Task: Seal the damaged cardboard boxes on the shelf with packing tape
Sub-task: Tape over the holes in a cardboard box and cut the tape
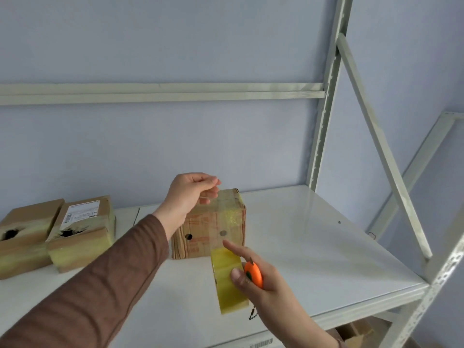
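We see the cardboard box (pixel 209 227) standing upright mid-shelf (pixel 313 234), its punched-hole face toward us. A strip of packing tape (pixel 227 212) runs down from its top to the tape roll (pixel 228 280) below. Our left hand (pixel 188 194), arm reaching forward, pinches the tape end at the box top. Our right hand (pixel 261 280) grips the roll and an orange cutter (pixel 254 273), index finger extended. Two torn boxes (pixel 80 229) sit to the left.

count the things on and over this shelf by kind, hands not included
cardboard boxes: 3 (taped box, labelled torn box, left torn box)
tape rolls: 1
orange cutters: 1
total: 5
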A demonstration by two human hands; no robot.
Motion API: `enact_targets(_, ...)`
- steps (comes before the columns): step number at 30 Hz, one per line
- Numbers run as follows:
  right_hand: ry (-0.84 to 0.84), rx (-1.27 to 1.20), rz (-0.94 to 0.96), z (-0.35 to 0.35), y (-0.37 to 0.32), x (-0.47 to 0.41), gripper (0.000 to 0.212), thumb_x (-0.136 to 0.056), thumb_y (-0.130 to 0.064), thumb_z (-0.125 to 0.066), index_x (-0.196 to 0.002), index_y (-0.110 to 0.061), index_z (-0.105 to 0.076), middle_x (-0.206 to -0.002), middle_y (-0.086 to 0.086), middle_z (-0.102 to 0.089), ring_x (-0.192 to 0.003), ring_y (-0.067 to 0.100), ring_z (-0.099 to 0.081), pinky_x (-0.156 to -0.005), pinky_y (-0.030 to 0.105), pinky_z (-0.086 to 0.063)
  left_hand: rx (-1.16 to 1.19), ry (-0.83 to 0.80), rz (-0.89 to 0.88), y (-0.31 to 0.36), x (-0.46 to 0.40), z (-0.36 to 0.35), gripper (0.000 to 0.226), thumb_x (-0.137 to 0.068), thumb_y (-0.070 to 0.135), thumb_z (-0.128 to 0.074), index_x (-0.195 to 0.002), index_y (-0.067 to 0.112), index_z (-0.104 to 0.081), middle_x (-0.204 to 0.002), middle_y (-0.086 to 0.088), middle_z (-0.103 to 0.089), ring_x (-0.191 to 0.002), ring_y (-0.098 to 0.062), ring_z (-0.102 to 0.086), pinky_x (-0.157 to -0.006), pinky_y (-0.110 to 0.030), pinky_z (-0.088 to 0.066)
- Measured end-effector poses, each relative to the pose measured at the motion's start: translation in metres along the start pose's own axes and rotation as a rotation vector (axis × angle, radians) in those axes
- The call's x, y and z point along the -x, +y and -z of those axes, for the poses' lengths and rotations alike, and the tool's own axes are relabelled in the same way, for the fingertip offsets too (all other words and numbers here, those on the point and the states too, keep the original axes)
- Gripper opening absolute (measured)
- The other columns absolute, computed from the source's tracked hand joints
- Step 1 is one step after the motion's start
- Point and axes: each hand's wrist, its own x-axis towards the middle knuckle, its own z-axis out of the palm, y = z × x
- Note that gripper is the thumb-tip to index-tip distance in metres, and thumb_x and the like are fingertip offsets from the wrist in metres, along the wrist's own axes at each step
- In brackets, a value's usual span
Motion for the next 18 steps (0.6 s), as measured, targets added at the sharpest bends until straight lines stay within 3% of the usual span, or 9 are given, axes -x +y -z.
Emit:
enact_targets(2,-0.006,-0.029,-0.049,0.002,-0.001,0.001,0.035,-0.091,-0.055,-0.061,-0.125,-0.056,-0.061,-0.073,0.002,-0.056,-0.071,0.008,-0.048,-0.069,0.016,-0.038,-0.03,0.006,-0.009,0.006,-0.021,-0.005,0.012,-0.094,0.022,-0.074,-0.092,0.012,-0.081,-0.081,-0.002,-0.078,-0.071,-0.014,-0.073,-0.059,-0.023,-0.057)
enact_targets(4,-0.005,-0.078,-0.135,-0.001,0.001,0.001,0.033,-0.084,-0.064,-0.063,-0.115,-0.052,-0.064,-0.096,0.021,-0.067,-0.078,0.016,-0.059,-0.068,0.024,-0.045,-0.083,0.012,-0.02,0.01,-0.043,-0.01,0.012,-0.095,0.024,-0.074,-0.091,0.015,-0.081,-0.082,0.001,-0.077,-0.072,-0.01,-0.069,-0.061,-0.023,-0.056)
enact_targets(8,0.135,-0.104,-0.174,0.0,0.005,-0.006,0.024,-0.083,-0.054,-0.063,-0.105,-0.045,-0.068,-0.085,0.004,-0.065,-0.075,0.016,-0.059,-0.072,0.031,-0.048,-0.276,-0.061,-0.009,-0.003,-0.077,-0.017,0.013,-0.09,0.032,-0.078,-0.095,0.021,-0.083,-0.095,0.009,-0.077,-0.083,-0.005,-0.061,-0.074,-0.02,-0.048)
enact_targets(10,0.181,-0.126,-0.181,0.007,0.004,-0.014,0.024,-0.084,-0.051,-0.063,-0.104,-0.041,-0.07,-0.089,0.002,-0.072,-0.078,0.017,-0.065,-0.075,0.033,-0.051,-0.304,-0.066,-0.008,-0.015,-0.089,-0.021,0.016,-0.088,0.033,-0.08,-0.098,0.02,-0.083,-0.098,0.013,-0.075,-0.088,0.0,-0.059,-0.078,-0.019,-0.044)
enact_targets(13,0.208,-0.13,-0.19,0.011,0.001,-0.022,0.023,-0.083,-0.05,-0.062,-0.103,-0.04,-0.07,-0.08,-0.013,-0.07,-0.071,0.009,-0.062,-0.068,0.025,-0.049,-0.316,-0.077,0.032,-0.031,-0.102,-0.021,0.019,-0.084,0.035,-0.083,-0.098,0.021,-0.083,-0.099,0.013,-0.074,-0.091,-0.001,-0.059,-0.078,-0.02,-0.044)
enact_targets(15,0.213,-0.14,-0.211,0.011,0.003,-0.024,0.023,-0.083,-0.05,-0.063,-0.102,-0.039,-0.071,-0.081,-0.009,-0.07,-0.073,0.01,-0.062,-0.07,0.027,-0.049,-0.353,-0.09,0.054,-0.043,-0.107,-0.021,0.019,-0.082,0.036,-0.085,-0.097,0.024,-0.082,-0.099,0.013,-0.073,-0.097,-0.005,-0.062,-0.083,-0.021,-0.047)
enact_targets(18,0.223,-0.163,-0.254,0.014,0.008,-0.026,0.022,-0.083,-0.048,-0.063,-0.099,-0.037,-0.072,-0.097,0.004,-0.076,-0.085,0.027,-0.069,-0.082,0.04,-0.055,-0.49,-0.1,0.085,-0.06,-0.111,-0.021,0.026,-0.082,0.044,-0.084,-0.099,0.025,-0.083,-0.105,0.009,-0.075,-0.104,-0.012,-0.066,-0.099,-0.033,-0.05)
